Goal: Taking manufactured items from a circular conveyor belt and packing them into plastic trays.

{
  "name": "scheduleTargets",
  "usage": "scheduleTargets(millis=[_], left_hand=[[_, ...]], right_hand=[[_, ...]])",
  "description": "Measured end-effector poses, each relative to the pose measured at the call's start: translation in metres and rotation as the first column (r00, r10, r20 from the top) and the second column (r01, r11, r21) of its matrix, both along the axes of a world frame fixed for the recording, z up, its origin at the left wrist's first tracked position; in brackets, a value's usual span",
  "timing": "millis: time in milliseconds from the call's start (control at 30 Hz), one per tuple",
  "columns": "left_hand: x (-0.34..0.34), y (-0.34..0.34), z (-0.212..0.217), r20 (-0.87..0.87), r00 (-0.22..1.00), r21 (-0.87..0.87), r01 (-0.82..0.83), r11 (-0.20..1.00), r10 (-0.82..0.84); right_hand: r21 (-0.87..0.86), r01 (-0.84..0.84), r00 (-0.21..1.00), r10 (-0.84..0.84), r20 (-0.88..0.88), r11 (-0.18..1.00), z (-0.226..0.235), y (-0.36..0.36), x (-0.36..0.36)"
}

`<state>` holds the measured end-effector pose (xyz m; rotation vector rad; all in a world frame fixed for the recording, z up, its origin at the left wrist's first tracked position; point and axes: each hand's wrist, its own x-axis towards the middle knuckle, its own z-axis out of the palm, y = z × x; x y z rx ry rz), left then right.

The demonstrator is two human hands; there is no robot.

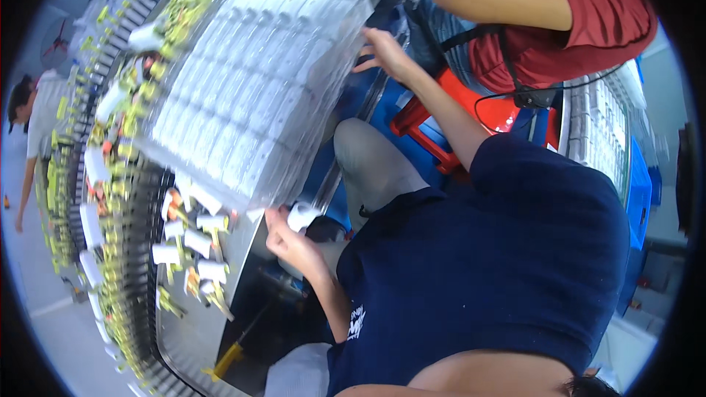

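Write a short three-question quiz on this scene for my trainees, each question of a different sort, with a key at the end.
1. Multiple choice: What stretches between the bare left hand and the bare right hand?
A) A brown wooden crate
B) A clear, rectangular plastic tray showing whitish rows
C) A round black metal pot

2. True or false: The right hand is clenched into a tight fist.

3. Fill the gap: The cluster of short white cylinders with yellowish stems, seen below the tray in the picture, is nearer the ____ hand.

Key:
1. B
2. False; its fingers are extended and spread
3. left
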<state>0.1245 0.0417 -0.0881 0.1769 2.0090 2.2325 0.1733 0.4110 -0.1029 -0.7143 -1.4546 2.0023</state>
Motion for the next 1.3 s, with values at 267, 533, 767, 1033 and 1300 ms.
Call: scheduleTargets(millis=[267,533,767,1033,1300], left_hand=[[-0.002,-0.042,0.019,-0.102,0.984,-0.159,-0.158,0.975,0.143],[-0.041,-0.165,0.002,-0.667,0.602,-0.482,-0.798,0.361,0.439],[-0.08,-0.198,-0.024,-0.417,0.773,-0.509,-0.634,0.582,0.478],[-0.1,-0.2,-0.035,-0.669,0.537,-0.336,-0.835,0.435,0.514],[-0.206,-0.337,-0.008,-0.414,0.563,-0.454,-0.809,0.374,0.715]], right_hand=[[0.081,0.079,0.99,-0.088,0.115,0.994,-0.008,0.014,-0.014],[0.234,0.173,0.975,-0.2,0.096,0.957,-0.038,0.047,-0.008],[0.046,-0.049,0.998,0.05,-0.035,0.998,-0.011,0.056,-0.04],[-0.067,-0.026,0.992,0.018,-0.122,0.997,-0.031,0.057,-0.051],[-0.123,-0.021,0.995,0.009,-0.103,0.992,-0.031,0.054,-0.056]])
